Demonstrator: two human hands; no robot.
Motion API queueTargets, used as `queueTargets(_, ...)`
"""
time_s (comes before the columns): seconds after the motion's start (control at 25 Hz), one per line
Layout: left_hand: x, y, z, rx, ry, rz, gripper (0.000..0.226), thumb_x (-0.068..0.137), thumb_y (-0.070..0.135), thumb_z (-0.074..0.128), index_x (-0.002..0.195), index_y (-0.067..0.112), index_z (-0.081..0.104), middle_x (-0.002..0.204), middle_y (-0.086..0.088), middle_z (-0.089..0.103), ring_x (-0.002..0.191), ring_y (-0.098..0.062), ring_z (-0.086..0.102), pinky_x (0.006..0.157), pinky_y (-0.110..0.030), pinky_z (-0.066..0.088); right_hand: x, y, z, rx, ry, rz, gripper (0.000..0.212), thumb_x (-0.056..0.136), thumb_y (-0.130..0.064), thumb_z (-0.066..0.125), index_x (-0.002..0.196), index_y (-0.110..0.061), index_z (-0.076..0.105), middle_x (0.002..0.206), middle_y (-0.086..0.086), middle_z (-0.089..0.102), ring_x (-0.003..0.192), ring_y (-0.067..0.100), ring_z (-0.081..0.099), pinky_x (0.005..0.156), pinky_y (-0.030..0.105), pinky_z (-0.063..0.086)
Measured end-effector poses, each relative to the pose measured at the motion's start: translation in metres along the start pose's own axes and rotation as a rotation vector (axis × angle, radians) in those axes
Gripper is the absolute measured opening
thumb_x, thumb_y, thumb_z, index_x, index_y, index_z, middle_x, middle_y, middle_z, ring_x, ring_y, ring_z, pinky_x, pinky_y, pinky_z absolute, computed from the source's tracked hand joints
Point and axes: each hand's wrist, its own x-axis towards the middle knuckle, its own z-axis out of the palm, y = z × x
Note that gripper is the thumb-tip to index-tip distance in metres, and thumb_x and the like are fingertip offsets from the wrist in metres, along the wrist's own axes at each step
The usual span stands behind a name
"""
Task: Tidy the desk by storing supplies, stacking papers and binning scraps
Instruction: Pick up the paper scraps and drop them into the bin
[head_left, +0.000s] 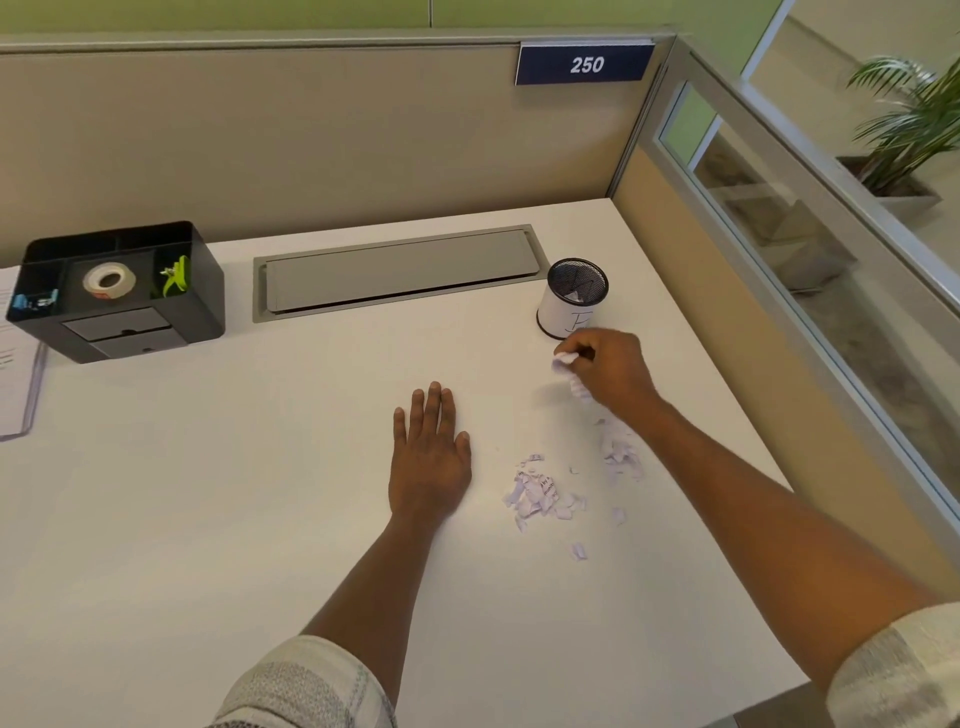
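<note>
**White scraps in your right hand, just short of the mesh cup**

White paper scraps (569, 371) sit bunched in your right hand (610, 371), fingers curled round them, with a few bits poking out by the thumb and below the palm. That hand hovers just in front of the mesh cup (573, 299), close to its base but not over its mouth. The cup stands upright near the right end of the grey cable hatch (397, 270), and something pale lies inside it.

Your left hand (428, 447) lies flat on the white desk (208, 493), fingers straight and together, holding nothing, well in front of the cup and to its left.

More torn scraps (545, 491) lie scattered on the desk in front of the cup, between your two forearms, some under your right wrist; a few show printed letters.

Far left of the cup, beyond the hatch, a black organiser (117, 291) holds a tape roll (109, 280), a green clip (176, 275) and something blue (34, 301) you cannot make out. Papers (18, 374) lie at its left side, running past the picture's edge.
</note>
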Motion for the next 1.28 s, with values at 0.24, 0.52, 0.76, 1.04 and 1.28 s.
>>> queueTargets(0.24, -0.001, 0.0, -0.001, 0.01, 0.012, 0.003, 0.062, 0.103, 0.034, 0.025, 0.16, 0.011, 0.012, 0.168, -0.007, 0.006, 0.155, -0.026, 0.004, 0.126, -0.048, 0.006, 0.071, -0.029, -0.035, 0.019, 0.149, -0.011, 0.026, 0.079, 0.001, 0.067, 0.063, -0.018, 0.067, 0.048, -0.007, 0.058, 0.038, 0.012, 0.051, 0.044, 0.022, 0.046)
queueTargets(0.52, 0.0, 0.001, -0.001, 0.004, 0.006, 0.003, 0.062, 0.104, 0.035, 0.025, 0.16, 0.012, 0.012, 0.168, -0.006, 0.006, 0.155, -0.025, 0.003, 0.126, -0.048, 0.007, 0.123, -0.025, -0.033, -0.138, 0.139, -0.036, 0.017, 0.077, -0.001, 0.067, 0.067, -0.014, 0.067, 0.05, -0.005, 0.058, 0.036, 0.015, 0.055, 0.043, 0.025, 0.049)
queueTargets(0.76, 0.0, 0.0, -0.004, -0.011, -0.01, 0.0, 0.062, 0.103, 0.035, 0.022, 0.16, 0.014, 0.008, 0.168, -0.004, 0.001, 0.156, -0.023, -0.002, 0.126, -0.047, 0.004, 0.141, -0.018, -0.027, -0.268, 0.063, -0.011, 0.004, 0.082, -0.005, 0.068, 0.084, -0.006, 0.072, 0.071, 0.014, 0.068, 0.057, 0.026, 0.061, 0.059, 0.03, 0.057)
queueTargets(1.04, 0.0, 0.0, -0.003, -0.004, -0.019, -0.005, 0.062, 0.104, 0.036, 0.02, 0.16, 0.014, 0.005, 0.168, -0.004, -0.002, 0.155, -0.022, -0.006, 0.126, -0.046, 0.001, 0.144, -0.017, -0.027, -0.427, 0.079, -0.064, 0.023, 0.088, 0.001, 0.056, 0.1, -0.008, 0.074, 0.103, 0.013, 0.073, 0.097, 0.03, 0.066, 0.09, 0.036, 0.053)
queueTargets(1.28, 0.001, 0.0, -0.002, 0.01, -0.011, -0.007, 0.063, 0.103, 0.036, 0.02, 0.16, 0.013, 0.008, 0.168, -0.004, 0.001, 0.156, -0.022, -0.002, 0.126, -0.046, 0.002, 0.13, -0.019, -0.035, -0.3, 0.164, -0.091, 0.031, 0.085, 0.005, 0.045, 0.09, -0.008, 0.073, 0.093, 0.009, 0.072, 0.08, 0.019, 0.06, 0.076, 0.03, 0.052)
